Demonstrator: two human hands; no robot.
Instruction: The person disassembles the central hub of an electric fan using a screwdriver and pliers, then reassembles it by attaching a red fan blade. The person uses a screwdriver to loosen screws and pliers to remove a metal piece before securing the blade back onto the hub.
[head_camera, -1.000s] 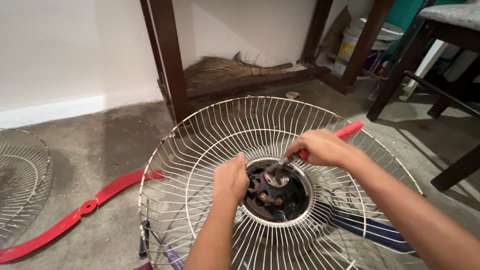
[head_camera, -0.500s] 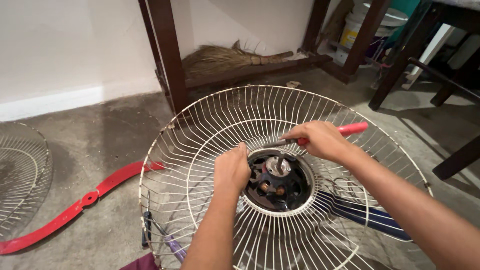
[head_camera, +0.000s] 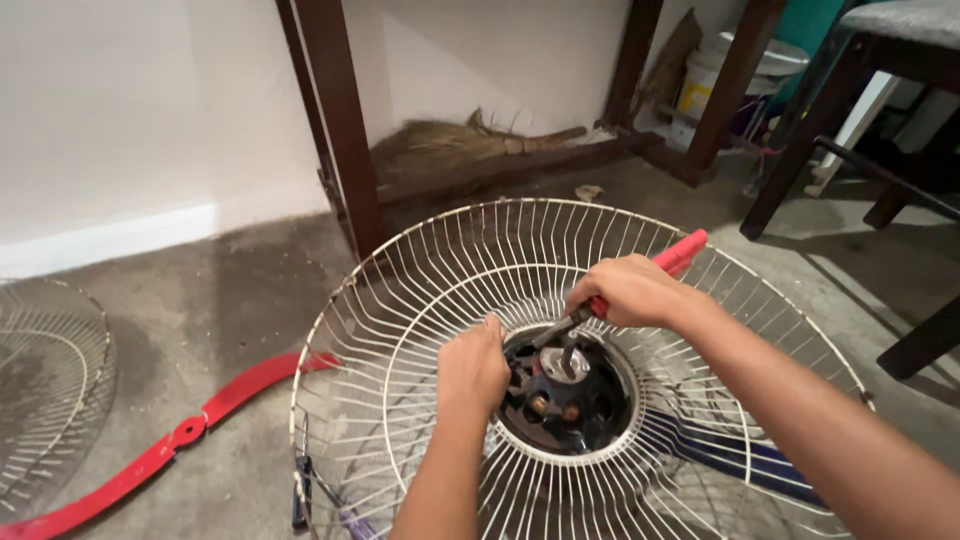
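Bare concrete floor (head_camera: 230, 300) | wire fan guard (head_camera: 420, 290): light, springy, best gripped by hub (head_camera: 565, 395) | left hand (head_camera: 472, 370) pressed on hub | right hand (head_camera: 625, 292) clamped round red-handled pliers (head_camera: 680, 252)

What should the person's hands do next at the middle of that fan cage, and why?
Probably turn the red-handled pliers a little: the right hand has their tip at the dark fan hub, while the left hand braces the hub's edge inside the wire fan guard.

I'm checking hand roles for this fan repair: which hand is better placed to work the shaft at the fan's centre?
Probably the right hand: it grips the red-handled pliers, whose tips reach the shaft. The left hand only rests on the hub's edge.
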